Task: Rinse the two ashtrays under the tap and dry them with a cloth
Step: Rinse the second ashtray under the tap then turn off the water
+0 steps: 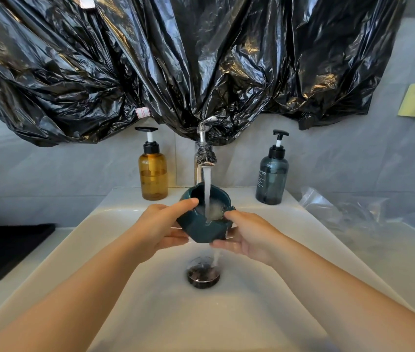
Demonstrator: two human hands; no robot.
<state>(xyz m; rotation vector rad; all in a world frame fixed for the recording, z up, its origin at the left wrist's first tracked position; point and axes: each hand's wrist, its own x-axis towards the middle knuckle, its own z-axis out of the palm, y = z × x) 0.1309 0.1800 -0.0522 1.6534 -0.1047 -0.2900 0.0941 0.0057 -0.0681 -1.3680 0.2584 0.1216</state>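
the dark teal ashtray [201, 231] is held over the middle of the white basin [115, 250], tilted toward the near side. the stream from the chrome tap [204, 151] lands in its bowl, and water spills off the near-right edge toward the drain [203, 274]. it is gripped from both sides. the left hand [160, 232] is curled round the left wall, thumb laid on the rim, fingers underneath. the right hand [249, 237] is curled round the right wall, thumb hooked over the rim, fingers spread below.

the ashtray looks like glazed ceramic: thick-walled, faceted outside, w/ notches cut in the rim. it is judged stiff, fairly heavy for its size, slick when wet and prob chippable if dropped on the hard basin. it is best held by the outer facets + rim, w/ support underneath.

only one ashtray is seen, and no cloth can be identified. an amber pump bottle [153, 171] stands left of the tap and a grey-blue pump bottle [272, 176] right of it. crinkled black plastic sheeting [176, 59] is hung on the far wall.
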